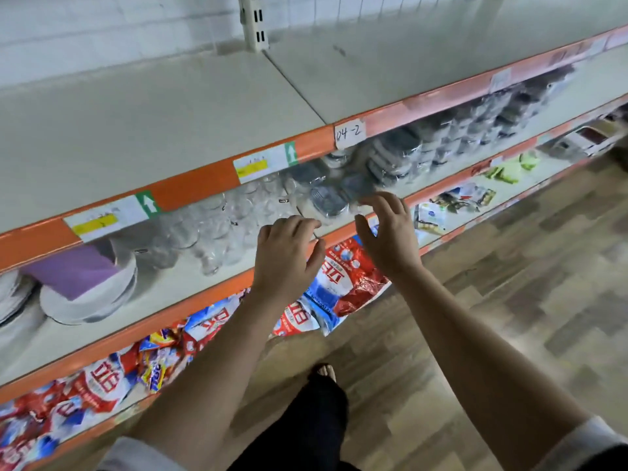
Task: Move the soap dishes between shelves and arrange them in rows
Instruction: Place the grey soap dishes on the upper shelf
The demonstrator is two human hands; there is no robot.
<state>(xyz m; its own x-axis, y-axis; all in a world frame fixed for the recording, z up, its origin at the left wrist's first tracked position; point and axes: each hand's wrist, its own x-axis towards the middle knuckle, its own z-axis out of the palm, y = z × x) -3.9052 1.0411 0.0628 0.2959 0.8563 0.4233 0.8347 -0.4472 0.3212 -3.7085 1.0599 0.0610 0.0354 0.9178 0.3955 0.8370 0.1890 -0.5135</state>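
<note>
Shop shelving with orange edges over a wood-pattern floor (509,266). Soap dishes (394,154), grey on white and plastic-wrapped, sit on the middle shelf (176,287) and run off to the right, partly tucked under the lip of the top shelf (170,130). The front soap dish (328,202) is just beyond both hands, in the gap between them. Its long axis looks roughly along the shelf edge, but it is blurred. Left hand (289,256) is at the shelf front, fingers loosely bent, holding nothing. Right hand (387,232) is spread wide with nothing in it, fingertips by the dish's right end; contact unclear. Both are about equally near, so probably a two-handed pickup. Glass jars (210,229) and plates (88,297) to the left, detergent bags (343,277) on the shelf below.
</note>
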